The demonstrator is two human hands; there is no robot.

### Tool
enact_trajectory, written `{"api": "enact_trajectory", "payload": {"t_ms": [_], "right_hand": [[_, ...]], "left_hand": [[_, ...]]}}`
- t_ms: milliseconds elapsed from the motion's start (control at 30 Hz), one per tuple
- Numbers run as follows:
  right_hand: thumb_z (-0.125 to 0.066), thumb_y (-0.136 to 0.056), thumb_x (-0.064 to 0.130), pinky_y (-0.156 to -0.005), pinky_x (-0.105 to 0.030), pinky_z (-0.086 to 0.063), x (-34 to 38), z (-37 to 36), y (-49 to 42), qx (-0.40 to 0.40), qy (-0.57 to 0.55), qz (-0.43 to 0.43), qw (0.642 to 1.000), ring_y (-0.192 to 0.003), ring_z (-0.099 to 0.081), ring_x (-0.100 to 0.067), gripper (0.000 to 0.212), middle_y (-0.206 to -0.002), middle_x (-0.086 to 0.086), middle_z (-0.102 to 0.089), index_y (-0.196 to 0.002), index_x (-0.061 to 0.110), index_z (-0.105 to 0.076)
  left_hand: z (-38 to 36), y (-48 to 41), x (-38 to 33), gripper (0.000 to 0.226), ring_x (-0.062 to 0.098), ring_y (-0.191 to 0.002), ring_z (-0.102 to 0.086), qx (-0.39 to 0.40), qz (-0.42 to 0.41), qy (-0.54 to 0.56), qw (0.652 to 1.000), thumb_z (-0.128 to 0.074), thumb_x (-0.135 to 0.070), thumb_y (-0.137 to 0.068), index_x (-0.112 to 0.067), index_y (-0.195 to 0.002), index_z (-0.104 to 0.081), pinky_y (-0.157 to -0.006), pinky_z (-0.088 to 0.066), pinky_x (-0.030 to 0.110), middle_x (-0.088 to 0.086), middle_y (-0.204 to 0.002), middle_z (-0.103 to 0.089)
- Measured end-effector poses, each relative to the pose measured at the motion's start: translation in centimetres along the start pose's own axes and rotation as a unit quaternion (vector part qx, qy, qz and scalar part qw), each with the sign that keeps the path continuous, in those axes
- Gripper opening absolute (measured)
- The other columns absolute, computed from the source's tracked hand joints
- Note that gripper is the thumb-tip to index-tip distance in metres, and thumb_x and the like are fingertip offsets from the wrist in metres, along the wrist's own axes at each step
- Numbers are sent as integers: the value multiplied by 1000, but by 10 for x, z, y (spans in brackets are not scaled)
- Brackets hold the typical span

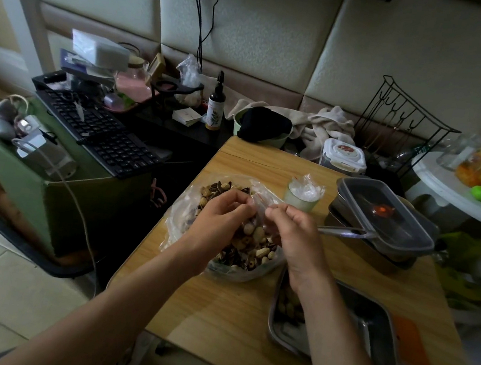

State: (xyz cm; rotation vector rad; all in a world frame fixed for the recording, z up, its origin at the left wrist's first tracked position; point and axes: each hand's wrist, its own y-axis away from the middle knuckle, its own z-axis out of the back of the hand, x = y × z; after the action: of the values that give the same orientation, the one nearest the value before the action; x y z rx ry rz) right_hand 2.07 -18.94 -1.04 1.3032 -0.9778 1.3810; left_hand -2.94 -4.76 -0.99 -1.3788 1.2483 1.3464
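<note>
A clear plastic bag (186, 205) full of mixed nuts and seeds (252, 246) lies on the wooden table (231, 304). My left hand (222, 217) and my right hand (294, 230) hover over the bag, fingers curled, each pinching a small clear zip bag (260, 205) with a red strip between them. A metal tray (367, 330) at the right front holds some peanuts (286, 306), partly hidden by my right forearm.
A cup stuffed with small plastic bags (304, 193) stands behind my hands. Lidded dark containers (383, 214) with a metal utensil (346, 232) sit right. A keyboard (98, 131) rests on a green box at left. Towels, a bottle (215, 107) and a wire rack (402, 124) crowd the back.
</note>
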Motion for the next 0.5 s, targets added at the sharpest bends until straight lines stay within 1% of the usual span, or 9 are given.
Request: {"api": "enact_trajectory", "payload": {"t_ms": [67, 133, 167, 233, 267, 367, 433, 500], "right_hand": [[-64, -98, 23, -66, -17, -51, 2, -1, 1, 14, -3, -11, 1000, -80, -69, -9, 21, -84, -5, -76, -94, 7, -77], [-65, -98, 24, -69, -20, -55, 1, -2, 1, 12, -9, -11, 1000, -82, -73, -12, 20, -89, -8, -78, -94, 9, -78], [-67, -98, 24, -74, -25, -58, 1, -2, 1, 6, -9, -8, 1000, -87, -74, -17, 19, -91, -10, -78, -93, 9, -77], [-69, -97, 24, -86, -40, -59, -2, -3, 0, -7, -3, -1, 1000, -97, -74, -29, 18, -94, -15, -77, -93, 8, -76], [-69, -97, 24, -89, -43, -59, -3, -3, -1, -10, -1, 2, 1000, -99, -73, -32, 18, -95, -16, -77, -94, 8, -76], [-69, -97, 24, -88, -40, -58, -4, -2, -2, -13, 10, 8, 1000, -95, -73, -29, 17, -94, -16, -76, -93, 8, -74], [-70, -96, 23, -86, -38, -57, -4, -2, -2, -13, 14, 14, 1000, -89, -70, -24, 17, -94, -17, -75, -93, 7, -74], [-69, -97, 23, -83, -34, -56, -5, -2, -3, -8, 22, 20, 1000, -85, -68, -17, 16, -91, -13, -75, -92, 9, -73]], "left_hand": [[0, 1, 0, 19, 5, -71, -72, 1, -1, -3, 1000, -58, -28, -102, -11, -110, -63, -58, -53, 17, 5, -96, -72], [0, 1, 0, 20, 7, -72, -72, 4, -2, -9, 1000, -59, -29, -102, -11, -109, -64, -59, -53, 17, 6, -96, -73], [0, 1, 0, 20, 7, -73, -72, 5, -2, -11, 1000, -59, -29, -101, -11, -109, -65, -60, -53, 17, 6, -95, -73], [-1, 1, 0, 21, 6, -72, -72, 6, -2, -13, 1000, -60, -30, -101, -11, -109, -65, -60, -53, 17, 5, -93, -73], [-1, 1, 0, 21, 6, -72, -71, 5, 0, -14, 1000, -60, -30, -101, -11, -109, -65, -60, -53, 17, 4, -93, -73], [-1, 1, -1, 21, 4, -69, -71, 2, 6, -16, 1000, -60, -30, -101, -12, -109, -65, -58, -53, 16, 4, -92, -72], [-2, 1, -1, 20, 4, -69, -71, -2, 6, -17, 1000, -60, -30, -101, -12, -108, -65, -58, -53, 16, 3, -91, -72], [-1, 1, -1, 20, 6, -71, -72, -5, 5, -21, 1000, -61, -31, -101, -13, -108, -66, -59, -54, 18, 3, -91, -73]]}}
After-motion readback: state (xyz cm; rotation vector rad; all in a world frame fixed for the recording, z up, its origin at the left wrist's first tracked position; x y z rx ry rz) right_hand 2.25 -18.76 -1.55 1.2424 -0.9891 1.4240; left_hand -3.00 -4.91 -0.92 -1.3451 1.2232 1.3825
